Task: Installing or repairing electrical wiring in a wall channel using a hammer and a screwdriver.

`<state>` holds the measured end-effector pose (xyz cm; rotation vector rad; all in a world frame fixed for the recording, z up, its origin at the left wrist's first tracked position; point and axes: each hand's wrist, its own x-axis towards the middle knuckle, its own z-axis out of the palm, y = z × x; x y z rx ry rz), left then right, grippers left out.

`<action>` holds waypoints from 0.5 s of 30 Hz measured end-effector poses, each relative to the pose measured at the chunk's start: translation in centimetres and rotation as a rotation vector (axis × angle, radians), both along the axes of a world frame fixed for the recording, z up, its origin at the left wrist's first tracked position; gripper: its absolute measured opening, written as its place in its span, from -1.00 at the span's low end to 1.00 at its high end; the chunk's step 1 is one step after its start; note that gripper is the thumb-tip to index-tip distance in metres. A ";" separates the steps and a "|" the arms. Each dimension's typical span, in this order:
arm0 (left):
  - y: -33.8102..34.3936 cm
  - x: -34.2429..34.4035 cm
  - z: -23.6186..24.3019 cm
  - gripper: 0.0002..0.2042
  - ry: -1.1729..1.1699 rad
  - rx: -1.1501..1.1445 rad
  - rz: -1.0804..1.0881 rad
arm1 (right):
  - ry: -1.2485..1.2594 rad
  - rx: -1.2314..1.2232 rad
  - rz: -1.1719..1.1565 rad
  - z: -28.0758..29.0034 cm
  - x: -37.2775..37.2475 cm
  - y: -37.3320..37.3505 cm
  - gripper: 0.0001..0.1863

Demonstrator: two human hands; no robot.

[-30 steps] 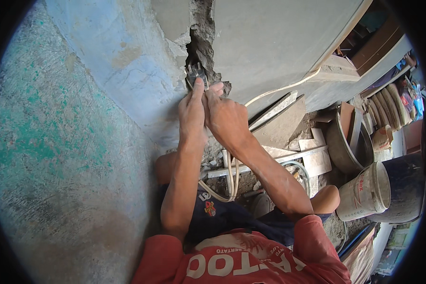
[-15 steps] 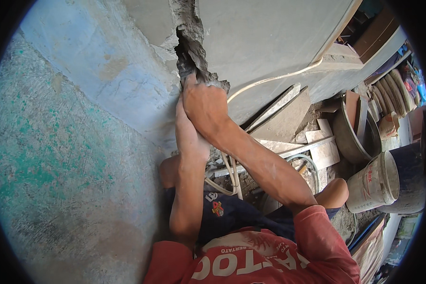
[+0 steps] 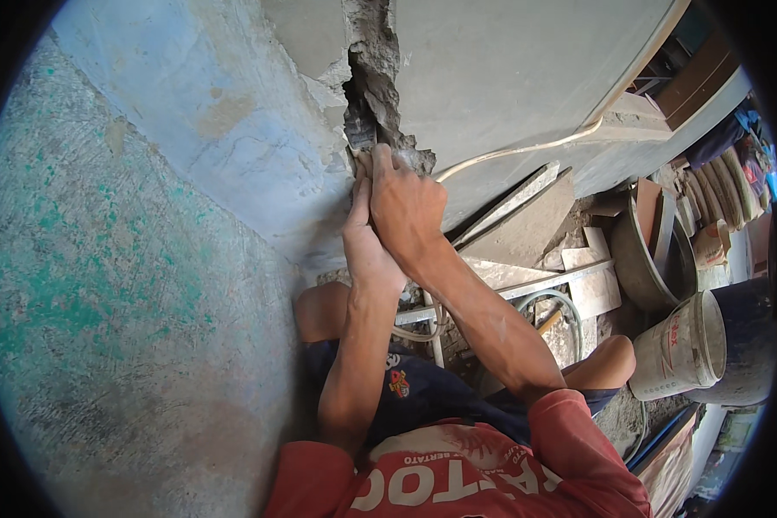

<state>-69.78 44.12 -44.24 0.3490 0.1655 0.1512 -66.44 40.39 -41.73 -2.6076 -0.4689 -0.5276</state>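
A rough, broken channel (image 3: 377, 73) runs down the grey wall, and both my hands are together at its lower end. Just above my fingertips a dark grey, smooth-looking piece (image 3: 360, 132) sits inside the channel; its kind cannot be made out. My right hand (image 3: 407, 205) has its fingers curled in at the channel, the index finger and thumb side close to that piece. Beneath and beside it, my left hand (image 3: 369, 246) presses up against the right, its fingers closed and partly covered. What the fingers grip is hidden.
A cream cable or hose (image 3: 527, 148) curves off the wall to the right. Boards (image 3: 527, 220) lean there above rubble. Farther right are a large round basin (image 3: 634, 250) and a tipped white bucket (image 3: 678, 350). A blue and green worn wall surface (image 3: 138, 285) fills the left.
The view has shifted slightly, so the wall and hands appear farther right and a little lower. My hands stay at the channel's lower end, with the fingers slightly rearranged.
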 end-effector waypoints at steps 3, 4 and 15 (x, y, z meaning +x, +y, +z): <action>-0.1 0.0 -0.1 -0.64 -0.004 0.002 -0.004 | 0.004 -0.050 -0.002 0.0 0.0 -0.2 -0.73; -0.2 0.0 0.0 -0.63 -0.006 0.005 -0.003 | -0.028 -0.060 0.012 -0.1 -0.1 -0.4 -0.63; -0.4 0.0 0.3 -0.62 -0.026 0.057 0.007 | -0.007 -0.131 0.036 1.0 0.7 -0.4 -0.59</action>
